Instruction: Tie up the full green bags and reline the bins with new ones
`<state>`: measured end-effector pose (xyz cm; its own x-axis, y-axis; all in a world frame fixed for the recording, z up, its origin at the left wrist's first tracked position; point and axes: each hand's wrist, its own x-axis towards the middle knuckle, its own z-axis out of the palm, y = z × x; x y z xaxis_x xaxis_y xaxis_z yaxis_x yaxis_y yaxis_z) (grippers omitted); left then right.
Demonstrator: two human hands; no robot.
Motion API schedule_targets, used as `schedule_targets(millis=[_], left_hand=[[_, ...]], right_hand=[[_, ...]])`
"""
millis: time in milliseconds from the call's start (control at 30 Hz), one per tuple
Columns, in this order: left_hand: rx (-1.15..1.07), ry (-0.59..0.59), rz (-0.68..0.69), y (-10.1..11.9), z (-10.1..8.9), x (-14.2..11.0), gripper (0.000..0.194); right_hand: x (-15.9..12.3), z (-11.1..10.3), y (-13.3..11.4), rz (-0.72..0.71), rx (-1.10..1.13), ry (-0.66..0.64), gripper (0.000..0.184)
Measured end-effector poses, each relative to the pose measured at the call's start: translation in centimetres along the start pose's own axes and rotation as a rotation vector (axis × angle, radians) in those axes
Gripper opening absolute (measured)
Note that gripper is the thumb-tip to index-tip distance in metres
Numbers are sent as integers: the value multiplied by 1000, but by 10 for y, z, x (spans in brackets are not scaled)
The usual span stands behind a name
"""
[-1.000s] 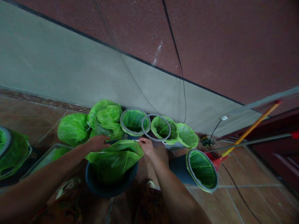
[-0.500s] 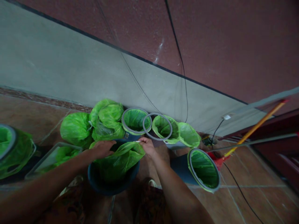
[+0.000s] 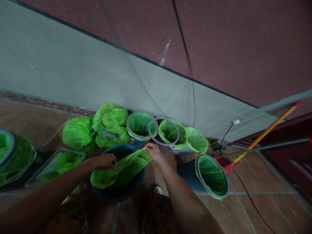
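A dark blue trash bin point(image 3: 131, 191) stands upright in front of me between my feet. Its green translucent trash bag point(image 3: 129, 164) hangs inside, the mouth stretched across the opening. My left hand point(image 3: 107, 161) is a fist at the bag's left edge, over the bin's rim. My right hand point(image 3: 153, 152) pinches the bag's right edge by a pale strip, just past the bin's right side. Behind the right hand, a loose grey ring point(image 3: 177, 131) lies across two lined bins.
Filled green bags point(image 3: 79, 134) sit along the wall, left of a lined bin point(image 3: 141, 114). A tilted lined bin point(image 3: 188, 177) is at right, near a broom with a yellow handle point(image 3: 265, 133). A clear tray point(image 3: 39, 172) with green bags is at left. A black cord point(image 3: 248, 195) crosses the floor.
My left hand has closed and moved slightly down, drawing the bag's edge left and toward me. The bag's mouth is wider, and the bin's far rim now shows. My right hand keeps its place.
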<state>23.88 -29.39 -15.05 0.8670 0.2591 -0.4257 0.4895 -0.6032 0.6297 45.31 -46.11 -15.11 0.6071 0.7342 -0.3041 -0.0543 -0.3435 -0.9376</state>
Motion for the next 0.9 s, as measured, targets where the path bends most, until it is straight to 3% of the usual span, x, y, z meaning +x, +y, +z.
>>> schedule_targets(millis=[100, 267, 333, 467, 567, 633, 733, 800, 900], left_hand=[[145, 47, -32, 6, -13, -4, 9], [410, 439, -266, 21, -41, -12, 34], [460, 528, -304, 26, -48, -14, 40], [526, 654, -271, 31, -49, -13, 40], [590, 770, -142, 39, -48, -18, 40], [621, 735, 44, 47, -44, -25, 37], [570, 431, 329, 55, -30, -36, 28], [497, 235, 397, 49, -14, -39, 31], [431, 128, 425, 23, 11, -32, 50]], right_hand=[[3, 1, 2, -20, -45, 17, 7], [9, 0, 3, -110, -204, 153, 10], [11, 2, 2, -147, -247, 190, 13], [13, 11, 2, -147, -273, 162, 16], [14, 16, 2, -69, -302, 144, 21], [14, 17, 1, -37, -335, 145, 20], [13, 16, 0, -30, -351, 153, 18], [12, 15, -2, -33, -354, 157, 16], [11, 15, -5, -38, -368, 170, 15]])
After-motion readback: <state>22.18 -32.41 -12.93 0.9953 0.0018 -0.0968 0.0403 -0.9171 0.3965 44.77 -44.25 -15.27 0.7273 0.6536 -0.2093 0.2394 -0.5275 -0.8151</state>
